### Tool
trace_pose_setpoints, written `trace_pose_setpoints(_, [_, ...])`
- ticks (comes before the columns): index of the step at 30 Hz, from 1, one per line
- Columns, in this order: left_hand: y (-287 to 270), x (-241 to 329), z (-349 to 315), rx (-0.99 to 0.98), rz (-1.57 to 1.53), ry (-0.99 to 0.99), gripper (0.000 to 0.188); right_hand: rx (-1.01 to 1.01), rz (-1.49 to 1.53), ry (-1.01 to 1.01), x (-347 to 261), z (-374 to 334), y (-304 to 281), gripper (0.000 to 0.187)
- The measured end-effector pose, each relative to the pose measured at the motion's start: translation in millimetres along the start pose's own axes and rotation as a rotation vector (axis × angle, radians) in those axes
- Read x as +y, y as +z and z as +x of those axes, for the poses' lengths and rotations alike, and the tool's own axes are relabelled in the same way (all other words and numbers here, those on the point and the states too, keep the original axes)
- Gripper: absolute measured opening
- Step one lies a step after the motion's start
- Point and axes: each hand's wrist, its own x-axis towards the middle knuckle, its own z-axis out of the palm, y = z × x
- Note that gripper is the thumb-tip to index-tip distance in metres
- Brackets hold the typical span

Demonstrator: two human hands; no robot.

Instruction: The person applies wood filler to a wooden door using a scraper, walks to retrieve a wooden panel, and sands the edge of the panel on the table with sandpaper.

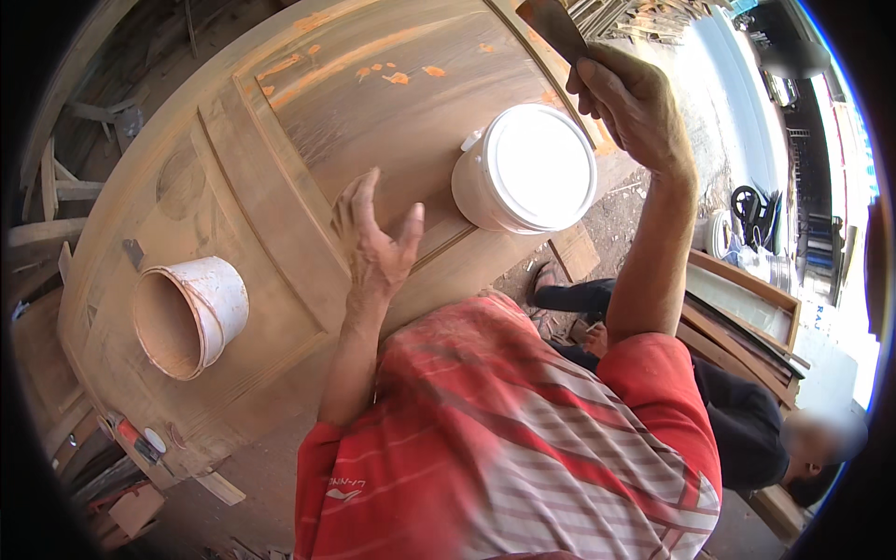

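Jutting past right fingers (592, 75): scraper (554, 28) (dark)

Red shirt (439, 467), pale stripes (602, 434) toward the right, whitish dust (467, 327) on its far edge, small white logo (343, 494) at left; short red sleeves (658, 373); left hand (375, 252) and right hand (635, 107) bare.

the door (271, 252) is brown with orange patches (397, 78), the lid (543, 168) white.

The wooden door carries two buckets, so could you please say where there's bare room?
The door is bare between the open bucket and the left hand, and beyond that bucket toward the far edge. It's crowded around the lidded bucket, between that hand and the right hand holding the scraper.
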Motion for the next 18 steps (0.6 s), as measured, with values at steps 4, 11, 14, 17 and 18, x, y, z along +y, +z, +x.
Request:
trace_pose_setpoints(4, [42, 95, 37, -0.182, 0.114, 0.330, 0.096, 0.468, 0.074, 0.221, 61, -55, 18, 0.025])
trace_pose_setpoints(11, [93, 108, 38, -0.354, 0.241, 0.400, 0.114, 0.565, -0.158, 0.273, 111, -127, 85, 0.033])
trace_pose_setpoints(14, [98, 108, 37, -0.366, 0.228, 0.399, 0.115, 0.607, -0.008, 0.269, 109, -130, 91, 0.033])
trace_pose_setpoints(17, [103, 109, 38, -0.358, 0.231, 0.416, 0.114, 0.700, 0.011, 0.205, 113, -124, 93, 0.031])
trace_pose_setpoints(18, [105, 110, 38, -0.374, 0.269, 0.400, 0.115, 0.703, 0.055, 0.232, 114, -125, 92, 0.031])
